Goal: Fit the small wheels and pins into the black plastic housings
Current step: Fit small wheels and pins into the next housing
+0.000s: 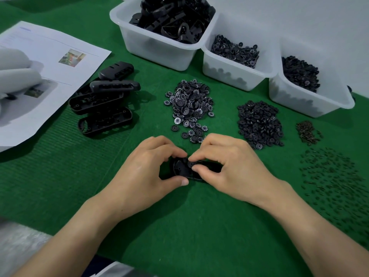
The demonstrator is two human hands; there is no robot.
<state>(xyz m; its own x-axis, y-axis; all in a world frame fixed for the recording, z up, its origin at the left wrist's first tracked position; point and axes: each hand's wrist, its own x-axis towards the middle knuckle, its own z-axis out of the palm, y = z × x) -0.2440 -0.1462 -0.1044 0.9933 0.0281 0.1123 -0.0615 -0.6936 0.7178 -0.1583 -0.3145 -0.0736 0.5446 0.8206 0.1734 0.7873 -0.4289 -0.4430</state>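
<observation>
A black plastic housing (182, 169) lies on the green mat between my hands. My left hand (147, 168) grips its left end, thumb at the near edge and fingers curled over the far edge. With thumb and forefinger, my right hand (229, 166) pinches a small black wheel (192, 164) inside the housing. A heap of numbered wheels (189, 104) sits just beyond my hands. A heap of plain black wheels (259, 122) lies to its right. Small dark pins (333, 180) are scattered at the far right.
Several black housings (103, 100) are stacked left of centre beside a printed sheet (50, 56). Three translucent bins stand at the back: housings (139, 43), numbered wheels (225, 64), plain wheels (283, 92). A small pile of brown springs (307, 131) lies right. A gloved hand (16, 76) rests on the sheet.
</observation>
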